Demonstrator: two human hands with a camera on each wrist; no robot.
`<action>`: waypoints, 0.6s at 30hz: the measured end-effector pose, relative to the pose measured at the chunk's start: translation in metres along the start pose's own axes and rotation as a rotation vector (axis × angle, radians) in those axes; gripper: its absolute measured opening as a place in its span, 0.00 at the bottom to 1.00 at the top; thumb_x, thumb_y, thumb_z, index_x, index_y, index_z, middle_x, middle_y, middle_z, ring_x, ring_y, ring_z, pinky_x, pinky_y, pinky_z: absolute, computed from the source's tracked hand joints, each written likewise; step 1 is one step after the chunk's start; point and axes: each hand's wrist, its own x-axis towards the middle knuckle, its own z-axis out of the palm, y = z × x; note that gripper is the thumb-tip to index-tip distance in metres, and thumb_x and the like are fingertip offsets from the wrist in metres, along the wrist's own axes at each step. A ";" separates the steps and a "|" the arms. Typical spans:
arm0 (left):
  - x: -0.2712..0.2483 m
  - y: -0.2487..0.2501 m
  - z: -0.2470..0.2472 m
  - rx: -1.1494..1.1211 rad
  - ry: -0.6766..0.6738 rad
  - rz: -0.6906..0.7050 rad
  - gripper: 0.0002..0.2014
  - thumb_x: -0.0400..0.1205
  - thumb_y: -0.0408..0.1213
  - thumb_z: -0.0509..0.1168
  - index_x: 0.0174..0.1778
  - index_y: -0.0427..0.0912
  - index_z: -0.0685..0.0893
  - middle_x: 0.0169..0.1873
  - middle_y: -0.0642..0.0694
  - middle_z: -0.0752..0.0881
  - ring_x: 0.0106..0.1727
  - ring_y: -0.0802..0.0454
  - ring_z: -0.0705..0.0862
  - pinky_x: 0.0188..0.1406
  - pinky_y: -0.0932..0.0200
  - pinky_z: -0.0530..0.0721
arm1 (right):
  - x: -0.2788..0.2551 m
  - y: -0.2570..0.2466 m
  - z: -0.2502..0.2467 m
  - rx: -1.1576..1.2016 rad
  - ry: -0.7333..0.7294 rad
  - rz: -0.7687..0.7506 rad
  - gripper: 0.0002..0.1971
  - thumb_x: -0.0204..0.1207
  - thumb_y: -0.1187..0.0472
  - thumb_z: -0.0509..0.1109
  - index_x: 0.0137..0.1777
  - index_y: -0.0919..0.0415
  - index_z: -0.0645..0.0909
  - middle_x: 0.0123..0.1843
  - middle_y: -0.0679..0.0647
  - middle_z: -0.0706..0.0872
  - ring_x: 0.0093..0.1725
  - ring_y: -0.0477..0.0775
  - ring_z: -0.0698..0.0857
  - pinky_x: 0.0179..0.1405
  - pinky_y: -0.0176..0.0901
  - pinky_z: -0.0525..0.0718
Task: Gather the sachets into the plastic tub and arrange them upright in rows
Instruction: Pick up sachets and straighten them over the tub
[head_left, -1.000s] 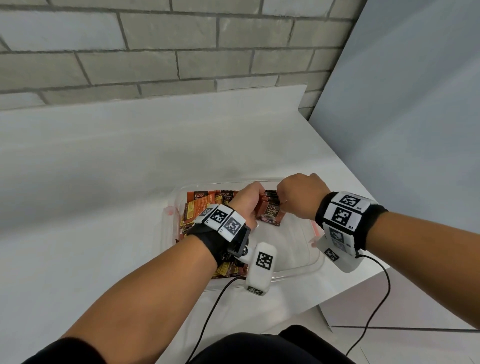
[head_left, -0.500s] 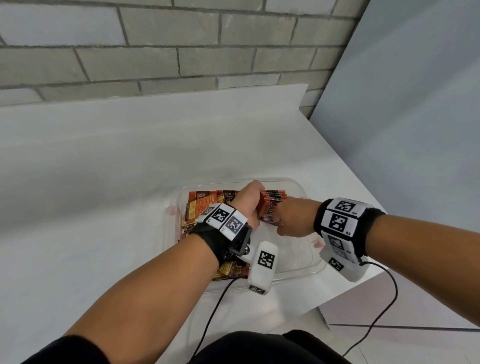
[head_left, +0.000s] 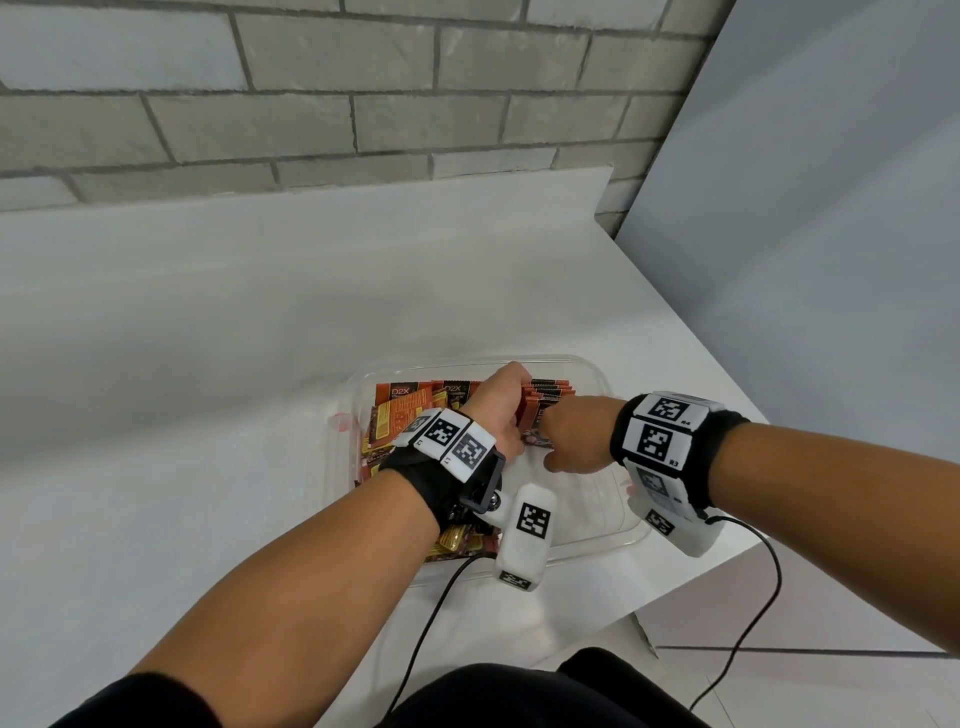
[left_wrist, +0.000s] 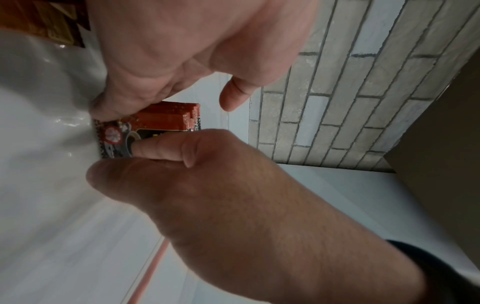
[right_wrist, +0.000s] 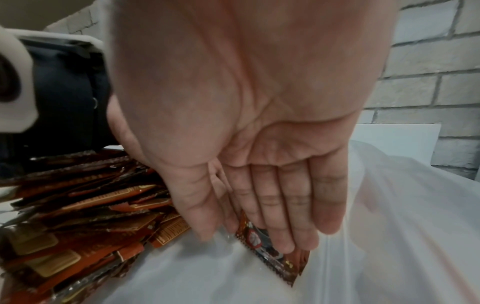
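A clear plastic tub (head_left: 605, 371) sits at the table's near right corner. My left hand (head_left: 501, 402) is inside it, its fingers curled against the left side of a stack of upright red sachets (head_left: 550, 392) at the far wall. In the left wrist view the stack (left_wrist: 166, 118) stands on the tub floor and the left thumb is off it. My right hand (head_left: 576, 436) is low in the tub, and its straight fingers (right_wrist: 283, 216) press on the front sachet (right_wrist: 283, 267). Loose orange and brown sachets (head_left: 405, 415) lie heaped in the tub's left half.
The loose heap (right_wrist: 91, 205) fills the tub's left side, and bare tub floor (head_left: 582, 499) shows on the right. The white table (head_left: 208, 364) ends at an edge just right of the tub. A brick wall stands behind. Wrist-camera cables hang at the front.
My right hand has come down from above the stack to its near face, low in the tub. The left hand has stayed on the stack.
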 end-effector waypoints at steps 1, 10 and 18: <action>0.001 0.000 0.000 0.003 -0.002 -0.001 0.08 0.82 0.36 0.55 0.36 0.41 0.72 0.29 0.46 0.75 0.30 0.50 0.73 0.38 0.58 0.71 | 0.000 0.000 0.000 0.004 0.002 0.000 0.11 0.83 0.56 0.59 0.52 0.63 0.77 0.39 0.52 0.76 0.44 0.53 0.76 0.38 0.40 0.72; 0.003 -0.002 -0.001 0.013 -0.006 0.017 0.08 0.82 0.34 0.55 0.36 0.40 0.74 0.19 0.47 0.79 0.27 0.51 0.73 0.37 0.58 0.72 | -0.001 -0.001 0.002 0.002 -0.008 0.010 0.15 0.83 0.55 0.59 0.55 0.67 0.79 0.46 0.56 0.79 0.44 0.55 0.77 0.42 0.43 0.73; 0.001 -0.001 -0.002 -0.007 -0.022 0.010 0.08 0.81 0.35 0.56 0.37 0.39 0.73 0.34 0.43 0.79 0.36 0.48 0.76 0.41 0.56 0.72 | -0.001 0.001 0.002 0.020 -0.010 0.019 0.14 0.83 0.55 0.59 0.54 0.66 0.80 0.46 0.55 0.80 0.44 0.54 0.77 0.42 0.43 0.72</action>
